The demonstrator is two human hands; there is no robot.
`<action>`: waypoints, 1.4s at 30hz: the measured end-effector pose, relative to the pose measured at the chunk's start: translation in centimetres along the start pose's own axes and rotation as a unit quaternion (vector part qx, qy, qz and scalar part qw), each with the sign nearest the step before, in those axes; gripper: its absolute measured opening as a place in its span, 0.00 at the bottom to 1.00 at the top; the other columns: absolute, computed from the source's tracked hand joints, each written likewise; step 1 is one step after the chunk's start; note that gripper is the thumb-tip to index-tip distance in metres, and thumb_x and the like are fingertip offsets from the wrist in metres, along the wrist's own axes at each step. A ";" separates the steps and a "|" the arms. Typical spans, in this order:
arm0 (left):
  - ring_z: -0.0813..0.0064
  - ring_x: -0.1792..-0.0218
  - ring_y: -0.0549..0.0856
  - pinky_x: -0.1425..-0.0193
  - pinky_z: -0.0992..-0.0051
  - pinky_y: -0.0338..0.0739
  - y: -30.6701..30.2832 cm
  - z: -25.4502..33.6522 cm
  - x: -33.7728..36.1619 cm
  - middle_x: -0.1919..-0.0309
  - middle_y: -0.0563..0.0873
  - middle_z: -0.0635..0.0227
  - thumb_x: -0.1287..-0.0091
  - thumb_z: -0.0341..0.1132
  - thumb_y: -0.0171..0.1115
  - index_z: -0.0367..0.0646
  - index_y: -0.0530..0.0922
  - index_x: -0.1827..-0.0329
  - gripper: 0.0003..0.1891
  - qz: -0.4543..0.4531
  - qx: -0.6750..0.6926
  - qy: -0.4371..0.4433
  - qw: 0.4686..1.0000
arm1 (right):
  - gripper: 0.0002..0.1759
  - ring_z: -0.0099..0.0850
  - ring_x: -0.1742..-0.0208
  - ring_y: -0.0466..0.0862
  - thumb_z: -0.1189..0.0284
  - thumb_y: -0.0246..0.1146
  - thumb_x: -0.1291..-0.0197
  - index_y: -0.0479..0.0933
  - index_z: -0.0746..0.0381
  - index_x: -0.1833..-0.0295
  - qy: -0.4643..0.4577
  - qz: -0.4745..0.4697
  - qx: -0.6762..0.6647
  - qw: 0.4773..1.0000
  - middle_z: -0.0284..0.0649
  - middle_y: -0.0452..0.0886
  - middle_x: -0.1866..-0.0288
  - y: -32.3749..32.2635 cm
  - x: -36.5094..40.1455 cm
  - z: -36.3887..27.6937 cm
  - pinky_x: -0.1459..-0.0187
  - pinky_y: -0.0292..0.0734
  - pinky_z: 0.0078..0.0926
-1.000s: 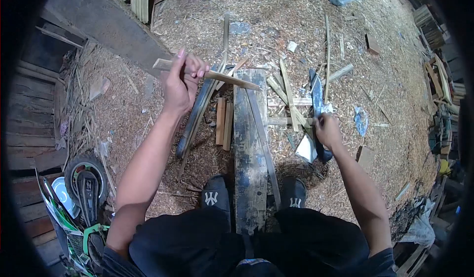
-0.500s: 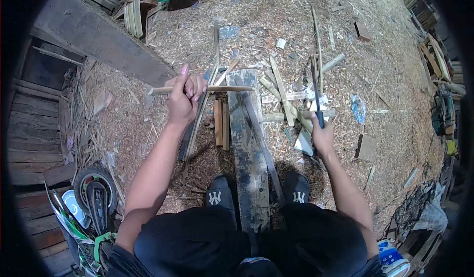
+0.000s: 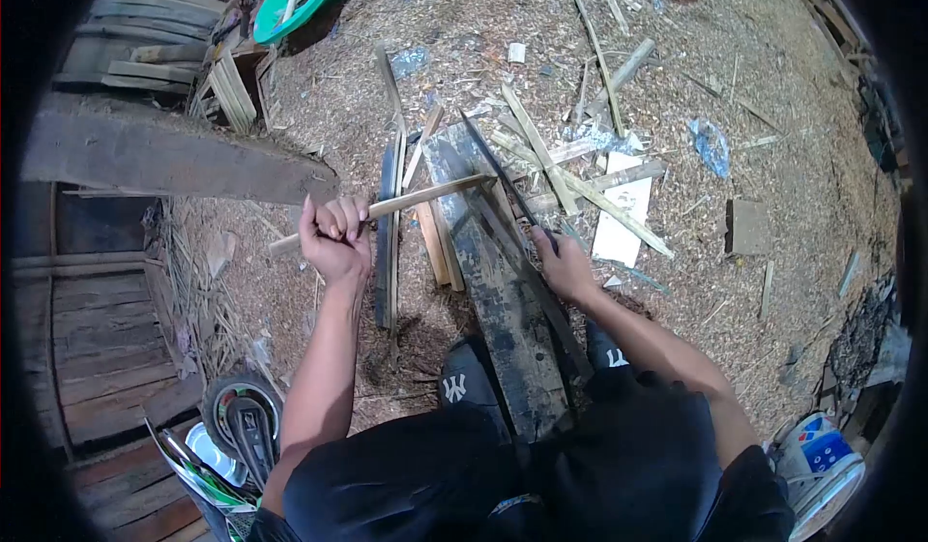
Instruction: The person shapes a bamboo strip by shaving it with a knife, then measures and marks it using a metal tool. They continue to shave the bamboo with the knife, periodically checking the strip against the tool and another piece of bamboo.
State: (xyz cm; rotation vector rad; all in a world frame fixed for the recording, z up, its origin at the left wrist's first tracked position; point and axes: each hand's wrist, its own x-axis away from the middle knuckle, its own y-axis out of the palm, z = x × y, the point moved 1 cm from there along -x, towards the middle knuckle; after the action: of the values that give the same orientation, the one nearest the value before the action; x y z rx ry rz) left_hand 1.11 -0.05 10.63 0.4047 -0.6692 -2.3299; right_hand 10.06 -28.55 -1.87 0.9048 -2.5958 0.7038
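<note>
My left hand (image 3: 335, 237) is closed around a thin wooden strip (image 3: 425, 194), whose far end lies over the top of a worn, paint-stained plank (image 3: 507, 339) between my legs. In my right hand (image 3: 565, 263) is the dark handle of a long knife (image 3: 498, 165). Its narrow blade points forward and to the left, passing over the plank's upper part right by the strip's end. Along the plank's right side runs a long dark strip (image 3: 541, 295). Two short brown wood pieces (image 3: 437, 247) are on the ground just left of the plank.
Loose wooden strips (image 3: 541, 150) and a white sheet (image 3: 623, 213) lie on the chip-covered ground ahead. A thick beam (image 3: 184, 160) juts in from the left. Farther off stands a green basin (image 3: 300, 5). A small wheel (image 3: 242, 416) is at lower left.
My right hand has brought the knife left, from beside the plank to over it. The strip in my left hand has tilted, its right end higher. The view has turned and shifted.
</note>
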 end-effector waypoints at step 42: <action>0.75 0.85 0.58 0.66 0.68 0.65 -0.9 -0.6 2.5 0.91 0.58 0.72 0.25 0.42 0.44 0.50 0.57 0.87 0.26 0.064 -0.007 0.032 0.997 | 0.35 0.57 0.68 0.83 0.43 0.52 0.29 0.81 0.68 0.64 -0.048 0.041 0.001 0.998 0.57 0.80 0.74 2.3 -3.7 0.0 0.62 0.75 0.47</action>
State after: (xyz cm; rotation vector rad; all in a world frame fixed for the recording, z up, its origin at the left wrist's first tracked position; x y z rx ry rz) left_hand -0.96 -1.35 9.38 0.4150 -0.6291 -2.1898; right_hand 11.33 -25.14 -4.23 0.8567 -2.7318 0.7006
